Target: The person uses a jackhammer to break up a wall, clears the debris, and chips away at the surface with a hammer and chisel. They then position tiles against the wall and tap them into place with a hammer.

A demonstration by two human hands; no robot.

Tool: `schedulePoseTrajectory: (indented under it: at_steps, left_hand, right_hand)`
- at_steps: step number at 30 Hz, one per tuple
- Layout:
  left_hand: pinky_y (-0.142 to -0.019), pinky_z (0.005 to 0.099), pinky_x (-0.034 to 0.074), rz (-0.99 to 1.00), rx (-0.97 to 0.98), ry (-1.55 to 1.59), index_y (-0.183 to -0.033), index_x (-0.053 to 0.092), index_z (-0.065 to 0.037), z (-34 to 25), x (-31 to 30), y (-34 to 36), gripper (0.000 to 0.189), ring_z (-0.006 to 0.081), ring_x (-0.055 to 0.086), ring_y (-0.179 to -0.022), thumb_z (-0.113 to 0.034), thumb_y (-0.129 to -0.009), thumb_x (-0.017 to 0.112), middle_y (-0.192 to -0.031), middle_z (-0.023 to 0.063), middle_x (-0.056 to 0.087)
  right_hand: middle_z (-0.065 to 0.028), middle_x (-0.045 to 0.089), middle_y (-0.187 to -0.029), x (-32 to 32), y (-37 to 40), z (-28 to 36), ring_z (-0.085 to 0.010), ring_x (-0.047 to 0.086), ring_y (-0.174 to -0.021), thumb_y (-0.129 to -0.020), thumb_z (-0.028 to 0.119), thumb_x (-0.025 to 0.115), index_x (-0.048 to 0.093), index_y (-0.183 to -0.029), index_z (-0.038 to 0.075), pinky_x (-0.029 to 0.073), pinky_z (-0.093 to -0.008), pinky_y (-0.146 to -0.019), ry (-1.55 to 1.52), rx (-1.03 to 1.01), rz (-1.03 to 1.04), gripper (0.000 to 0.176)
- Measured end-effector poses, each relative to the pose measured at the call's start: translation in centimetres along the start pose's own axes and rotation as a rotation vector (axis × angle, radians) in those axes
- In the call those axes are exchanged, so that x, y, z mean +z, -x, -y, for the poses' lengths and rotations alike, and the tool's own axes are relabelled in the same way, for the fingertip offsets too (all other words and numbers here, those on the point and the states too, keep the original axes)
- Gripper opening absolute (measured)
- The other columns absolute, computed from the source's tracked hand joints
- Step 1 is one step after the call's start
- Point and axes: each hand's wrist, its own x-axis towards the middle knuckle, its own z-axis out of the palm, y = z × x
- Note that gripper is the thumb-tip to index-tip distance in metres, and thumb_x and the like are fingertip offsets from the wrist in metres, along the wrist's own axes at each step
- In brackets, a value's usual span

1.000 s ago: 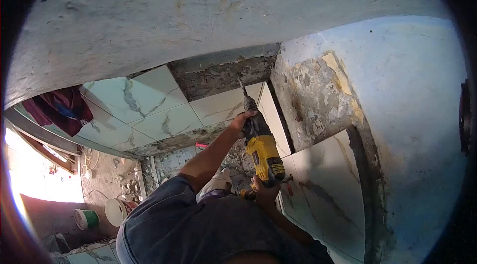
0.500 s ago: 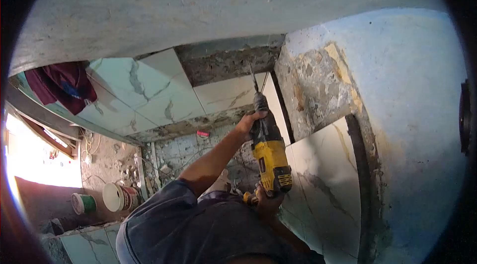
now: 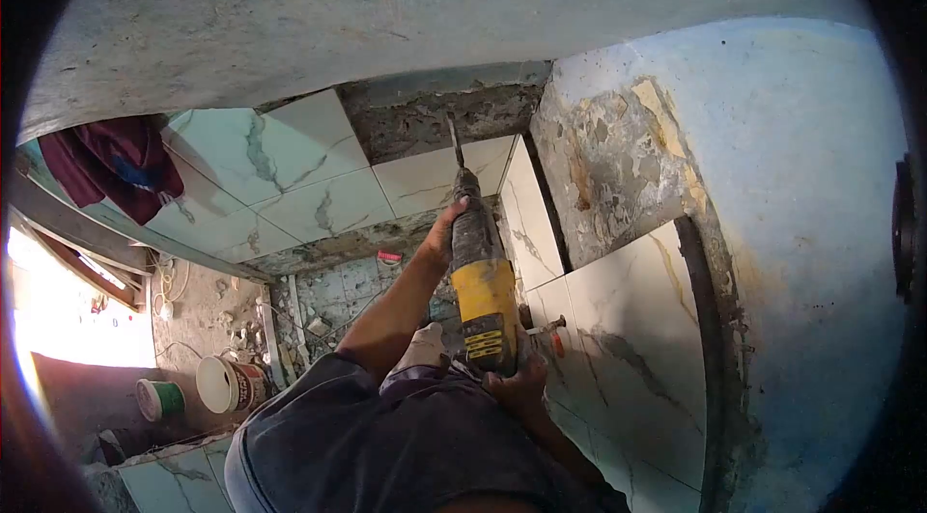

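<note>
A yellow and black rotary hammer drill (image 3: 486, 291) is in both my hands. My left hand (image 3: 445, 233) is wrapped round its dark front part, just behind the chuck. Its rear end is gripped by my right hand (image 3: 522, 380), partly hidden by the tool body. The long bit (image 3: 456, 142) points up at the rough cement strip (image 3: 415, 122) above the marbled wall tiles (image 3: 444, 177); whether its tip touches cannot be told.
A maroon cloth (image 3: 116, 166) hangs over the tiles at the left. Two buckets (image 3: 227, 385) (image 3: 160, 399) stand at lower left near rubble. A faucet (image 3: 548, 327) juts from the right tiles. A pink-red item (image 3: 389, 257) lies beyond my left arm.
The drill has moved left with both my hands, and its bit now points at a spot further left on the cement. The faucet has come into view.
</note>
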Motion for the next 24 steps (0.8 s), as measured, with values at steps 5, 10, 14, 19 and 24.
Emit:
schedulePoseTrajectory:
  at_steps: [5, 10, 14, 19, 24]
  left_hand:
    - [-0.072, 0.0415, 0.053, 0.094, 0.105, 0.189, -0.100, 0.056, -0.002, 0.4, -3.5, -2.7, 0.051, 0.0264, 0.063, -0.075, -0.045, -0.075, 0.065, -0.085, 0.0134, 0.062]
    - [-0.073, 0.0430, 0.053, 0.098, 0.204, 0.105, -0.099, 0.056, -0.002, -1.8, -1.9, -2.8, 0.053, 0.0280, 0.063, -0.075, -0.047, -0.073, 0.064, -0.085, 0.0139, 0.063]
    - [-0.070, 0.0409, 0.054, 0.071, 0.233, 0.093, -0.096, 0.056, -0.002, -1.1, -3.1, -3.2, 0.050, 0.0273, 0.063, -0.073, -0.045, -0.072, 0.066, -0.082, 0.0138, 0.062]
    - [-0.066, 0.0383, 0.054, 0.070, 0.148, 0.108, -0.092, 0.056, -0.002, -2.1, -3.2, -4.0, 0.049, 0.0250, 0.062, -0.070, -0.045, -0.071, 0.067, -0.080, 0.0129, 0.062]
    - [-0.066, 0.0384, 0.053, 0.108, 0.094, 0.073, -0.094, 0.057, -0.002, -2.3, -3.4, -4.7, 0.050, 0.0245, 0.062, -0.070, -0.045, -0.071, 0.066, -0.081, 0.0126, 0.062]
  right_hand:
    - [-0.0186, 0.059, -0.093, -0.4, -3.2, 2.8, -0.0351, 0.061, -0.086, -0.054, 0.023, 0.074, 0.048, -0.120, -0.002, 0.050, -0.0435, -0.073, 0.094, -0.063, -0.029, 0.075]
    - [-0.0184, 0.059, -0.093, 0.0, -5.0, 3.3, -0.0334, 0.060, -0.088, -0.056, 0.031, 0.077, 0.051, -0.118, 0.000, 0.049, -0.0431, -0.071, 0.196, -0.086, 0.033, 0.074]
    - [-0.0178, 0.057, -0.091, -0.2, -5.0, 4.0, -0.0334, 0.059, -0.084, -0.056, 0.033, 0.077, 0.053, -0.117, 0.001, 0.047, -0.0445, -0.071, 0.260, -0.025, 0.124, 0.073]
    - [-0.0172, 0.055, -0.087, 0.5, -5.1, 3.4, -0.0345, 0.058, -0.081, -0.057, 0.033, 0.078, 0.050, -0.119, 0.000, 0.046, -0.0474, -0.071, 0.228, 0.086, 0.176, 0.075]
    - [-0.0196, 0.054, -0.087, 0.2, -4.9, 4.1, -0.0362, 0.058, -0.083, -0.059, 0.024, 0.075, 0.048, -0.119, -0.001, 0.048, -0.0436, -0.067, 0.217, 0.165, 0.151, 0.071]
